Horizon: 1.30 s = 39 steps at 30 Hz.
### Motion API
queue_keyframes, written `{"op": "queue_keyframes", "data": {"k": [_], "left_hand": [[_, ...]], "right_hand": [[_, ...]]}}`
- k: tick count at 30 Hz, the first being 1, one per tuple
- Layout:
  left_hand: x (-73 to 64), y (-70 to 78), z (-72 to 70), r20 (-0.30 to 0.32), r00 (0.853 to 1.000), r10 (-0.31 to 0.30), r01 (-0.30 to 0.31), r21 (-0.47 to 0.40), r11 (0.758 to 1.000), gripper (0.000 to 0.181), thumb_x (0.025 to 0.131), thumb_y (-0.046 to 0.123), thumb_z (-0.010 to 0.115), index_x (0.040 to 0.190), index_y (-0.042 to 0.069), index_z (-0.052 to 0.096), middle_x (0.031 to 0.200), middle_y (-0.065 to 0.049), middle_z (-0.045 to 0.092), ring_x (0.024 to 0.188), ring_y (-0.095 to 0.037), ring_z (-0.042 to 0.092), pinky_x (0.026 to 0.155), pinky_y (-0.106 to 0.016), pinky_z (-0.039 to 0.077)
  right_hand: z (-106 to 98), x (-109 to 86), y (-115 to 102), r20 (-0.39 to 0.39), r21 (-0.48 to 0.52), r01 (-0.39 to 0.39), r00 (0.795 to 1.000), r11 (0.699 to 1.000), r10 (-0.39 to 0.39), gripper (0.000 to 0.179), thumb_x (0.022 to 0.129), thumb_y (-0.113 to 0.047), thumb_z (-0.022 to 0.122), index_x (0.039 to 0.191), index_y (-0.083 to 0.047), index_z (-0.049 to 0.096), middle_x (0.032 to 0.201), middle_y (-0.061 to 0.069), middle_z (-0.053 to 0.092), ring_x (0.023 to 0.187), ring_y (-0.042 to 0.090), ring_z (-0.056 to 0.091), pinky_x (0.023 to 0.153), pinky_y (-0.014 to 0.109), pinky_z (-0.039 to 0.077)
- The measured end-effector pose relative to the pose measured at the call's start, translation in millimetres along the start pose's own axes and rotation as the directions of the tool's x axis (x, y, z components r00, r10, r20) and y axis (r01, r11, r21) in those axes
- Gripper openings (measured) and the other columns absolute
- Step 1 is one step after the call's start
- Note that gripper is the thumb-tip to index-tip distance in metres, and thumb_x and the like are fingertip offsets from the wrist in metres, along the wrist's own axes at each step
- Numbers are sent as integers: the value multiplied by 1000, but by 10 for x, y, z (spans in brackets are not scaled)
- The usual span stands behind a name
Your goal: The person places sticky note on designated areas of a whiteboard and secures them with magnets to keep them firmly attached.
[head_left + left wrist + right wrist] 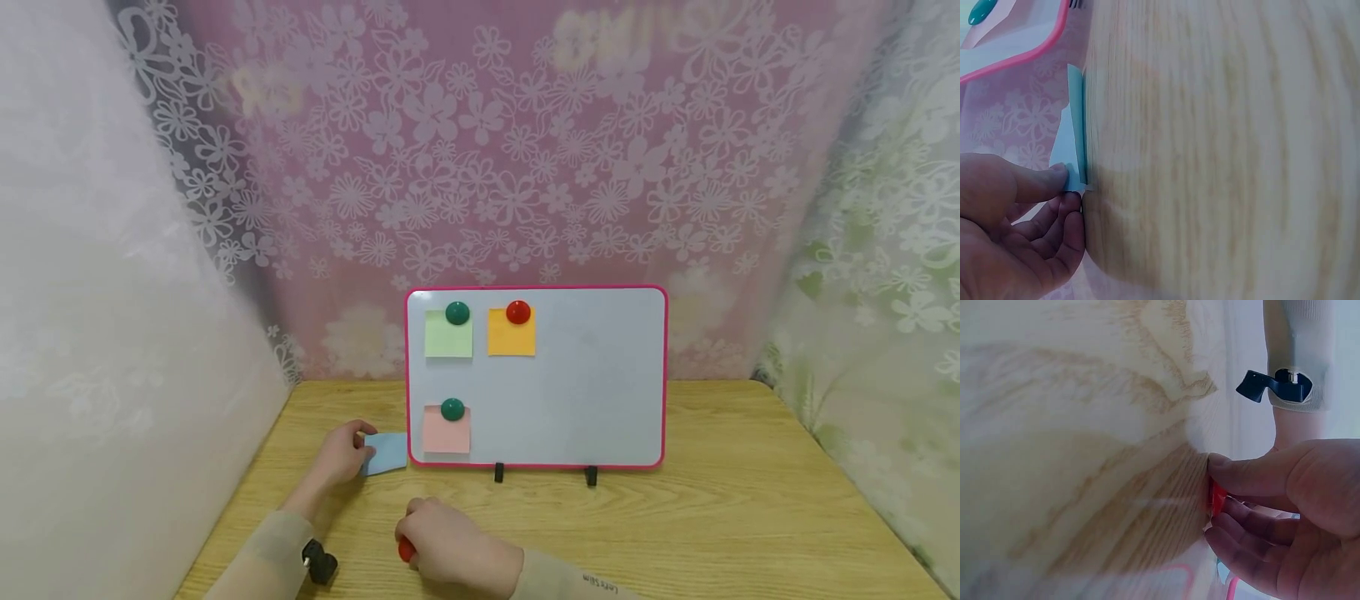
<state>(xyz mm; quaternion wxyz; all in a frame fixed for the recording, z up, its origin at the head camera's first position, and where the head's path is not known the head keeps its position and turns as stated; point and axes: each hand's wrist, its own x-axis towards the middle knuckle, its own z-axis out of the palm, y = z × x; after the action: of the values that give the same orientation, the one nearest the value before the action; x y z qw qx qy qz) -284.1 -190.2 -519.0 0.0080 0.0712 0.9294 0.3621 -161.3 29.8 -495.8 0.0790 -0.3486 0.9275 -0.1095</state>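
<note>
My left hand pinches the left edge of a light blue sticky note beside the whiteboard's lower left corner. In the left wrist view the blue note shows a fold or second layer, close to the table surface. Nearer the front, my right hand grips a red round magnet low over the table. Between thumb and fingers, part of that red magnet appears in the right wrist view; whether it touches the wood I cannot tell.
A pink-framed whiteboard stands on black feet. Green magnets hold a green note and a pink note; a red magnet holds an orange note. Floral curtains surround the wooden table.
</note>
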Motion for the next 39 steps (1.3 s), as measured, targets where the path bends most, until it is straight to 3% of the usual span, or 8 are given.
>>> {"op": "queue_keyframes", "data": {"k": [13, 25, 39], "left_hand": [[-100, 10, -23, -14, 1000, -12, 11, -54, 998, 24, 100, -1, 70, 124, -2, 70, 85, -7, 57, 77, -22, 51, 69, -36, 44], [-151, -41, -20, -81, 996, 28, -34, -69, 997, 23, 98, -2, 72, 121, 1, 73, 92, -8, 63, 86, -24, 62, 77, -42, 52], [-172, -42, -65, -137, 991, 11, -29, -134, 991, 26, 99, -3, 72, 125, 2, 71, 95, -9, 61, 83, -23, 61, 72, -35, 50]], "right_hand": [[-18, -36, 9, -20, -2, 36, 999, 999, -37, 15, 89, -15, 87, 98, -23, 78, 87, -12, 55, 76, 2, 48, 69, 16, 44], [-11, -57, 35, -61, 1, 89, 994, 996, -89, 18, 86, -13, 87, 100, -23, 80, 87, -12, 56, 76, 0, 48, 69, 14, 42], [-29, -75, 37, -85, -23, 106, 991, 994, -107, 18, 84, -13, 87, 97, -23, 79, 85, -14, 54, 77, -1, 48, 68, 12, 39]]}}
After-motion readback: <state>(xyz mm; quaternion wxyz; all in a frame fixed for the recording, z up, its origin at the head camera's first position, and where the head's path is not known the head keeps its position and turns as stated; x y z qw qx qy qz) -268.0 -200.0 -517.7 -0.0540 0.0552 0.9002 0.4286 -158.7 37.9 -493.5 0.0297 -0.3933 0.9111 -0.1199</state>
